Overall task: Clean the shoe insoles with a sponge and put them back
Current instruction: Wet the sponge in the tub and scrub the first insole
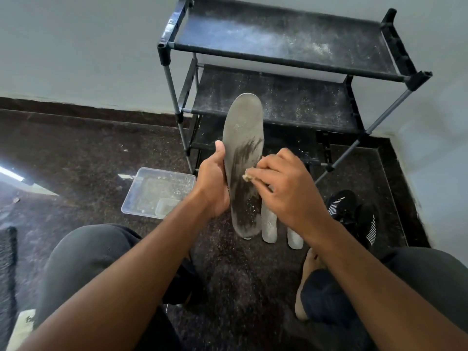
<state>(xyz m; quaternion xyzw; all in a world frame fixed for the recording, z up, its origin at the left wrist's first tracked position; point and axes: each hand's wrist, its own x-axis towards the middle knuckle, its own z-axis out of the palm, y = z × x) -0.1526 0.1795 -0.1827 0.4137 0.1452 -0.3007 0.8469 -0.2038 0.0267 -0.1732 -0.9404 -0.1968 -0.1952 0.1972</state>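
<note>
Insole (244,148) centre frame: matt grey foam-like face, lower half streaked dark and wet-looking. Sponge (249,176) tan, rough, porous. Tray (141,196) lower left: clear glossy plastic, speckled with grit. Rack (278,46) top: black matt fabric shelves, dusty white specks, grey metal tubes, black plastic joints. Floor (88,148) dark speckled stone, polished, reflective. Shoes (352,214) right: black knit cloth.

Right hand (286,188) hides most of the sponge (249,177); 2 insoles (269,225) partly hidden.

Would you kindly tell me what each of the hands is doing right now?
Left hand: grips the upright insole by its edge.
Right hand: presses a sponge against the insole.
</note>
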